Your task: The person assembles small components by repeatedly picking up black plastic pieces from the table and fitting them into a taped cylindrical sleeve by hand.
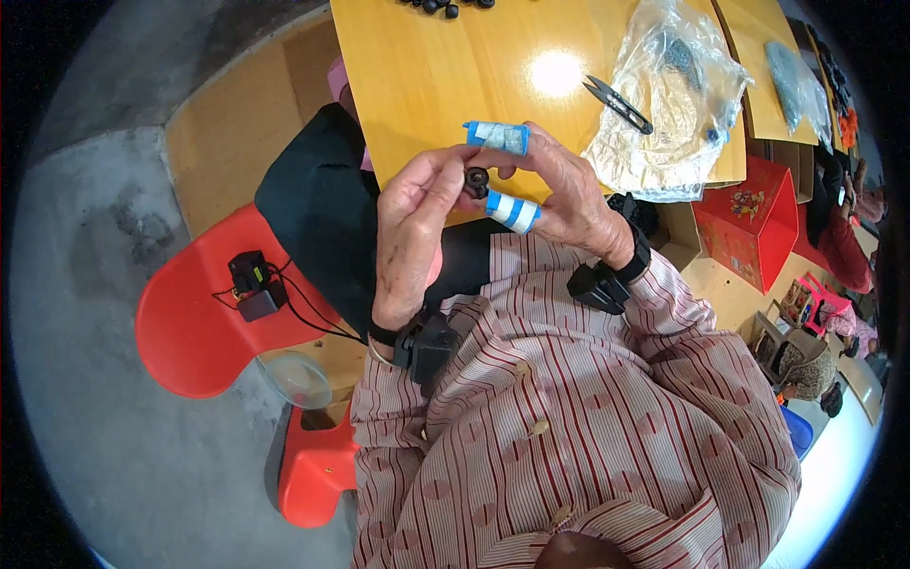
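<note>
A small black ring-shaped part (477, 177) with a hole in its middle is between my two hands. My left hand (414, 220) is closed, pinching it between thumb and forefinger. From the other side comes my right hand (573, 190), curled about the same part. Its thumb wears a blue-and-white striped finger cover (513, 211), the tip against the part's lower edge. On its raised forefinger is a second blue cover wrapped in pale tape (499, 137), held apart from the thumb. The right hand's other fingers are partly hidden.
Black snips (619, 104) lie by a clear plastic bag (654, 142) on the yellow table (455, 76). Several black parts (445, 8) sit at its far edge. A red chair (199, 313) with a black device (251, 275) stands left; a red box (754, 223) is right.
</note>
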